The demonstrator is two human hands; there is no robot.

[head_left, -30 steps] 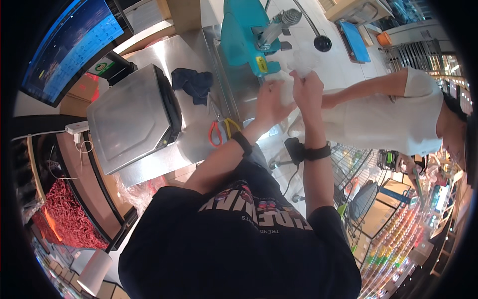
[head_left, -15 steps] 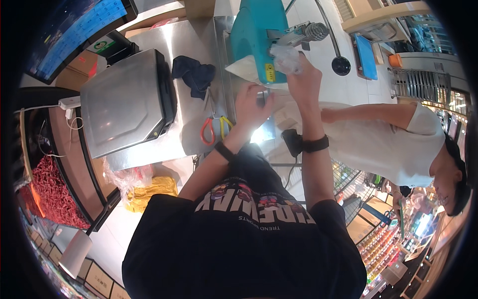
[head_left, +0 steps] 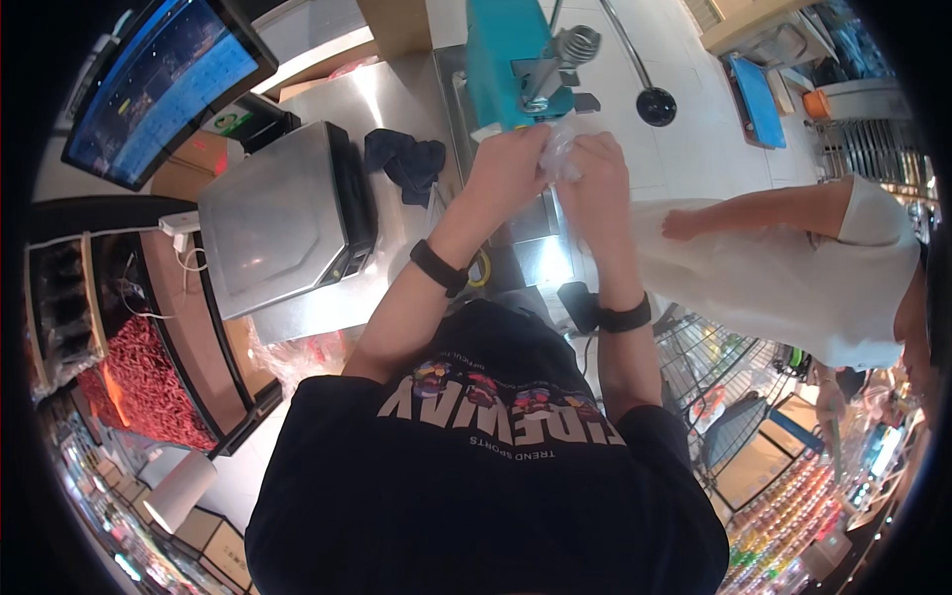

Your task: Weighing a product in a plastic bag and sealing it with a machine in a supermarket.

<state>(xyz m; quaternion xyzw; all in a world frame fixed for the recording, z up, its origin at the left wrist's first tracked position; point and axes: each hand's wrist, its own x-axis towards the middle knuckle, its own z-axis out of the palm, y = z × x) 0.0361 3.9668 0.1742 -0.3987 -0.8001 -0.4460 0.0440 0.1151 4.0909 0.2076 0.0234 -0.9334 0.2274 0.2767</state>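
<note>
A crumpled clear plastic bag (head_left: pixel 562 149) is gathered between my two hands, in front of a teal machine (head_left: pixel 504 40) with a metal arm and a coiled wire part. My right hand (head_left: pixel 595 178) is closed on the bag's right side, its fingers bent. My left hand (head_left: pixel 508 171) is closed at the bag's left side, fingertips touching it. What the bag holds cannot be made out. Behind my left wrist shows a yellow scissor handle (head_left: pixel 481 268); the rest of the scissors is mostly hidden. A dark cloth (head_left: pixel 405 164) lies on the steel counter to the left.
A steel-topped scale (head_left: pixel 283 223) stands on the counter (head_left: pixel 317 312), with a screen (head_left: pixel 164 94) beyond it. A person in a white top (head_left: pixel 783 258) stands close on the right, one arm reaching toward my side. A wire basket (head_left: pixel 719 387) is at lower right.
My left hand has moved up and right from the counter's edge to the plastic bag. My right hand with the bag has come slightly nearer. The view has shifted, and the person's arm has moved back.
</note>
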